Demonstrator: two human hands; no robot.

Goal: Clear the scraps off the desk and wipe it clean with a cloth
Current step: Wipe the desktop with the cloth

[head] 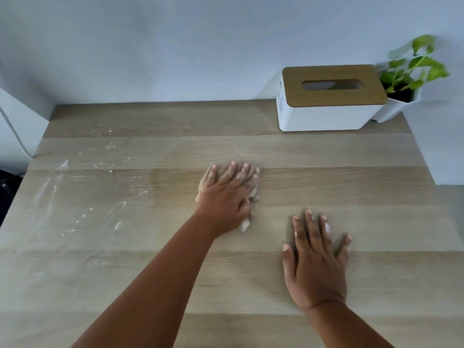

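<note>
My left hand (227,194) presses flat on a small pale cloth (245,225) near the middle of the wooden desk (251,280); only the cloth's edges show under the palm and fingers. My right hand (316,259) lies flat on the desk to the right, fingers spread, holding nothing. White powdery smears and crumbs (110,146) cover the desk's left part, with streaks (47,189) near the left edge.
A white tissue box with a wooden lid (329,99) stands at the back right against the wall. Beside it, a green plant in a white pot (406,81) fills the corner. A white cable (15,136) hangs past the desk's left edge.
</note>
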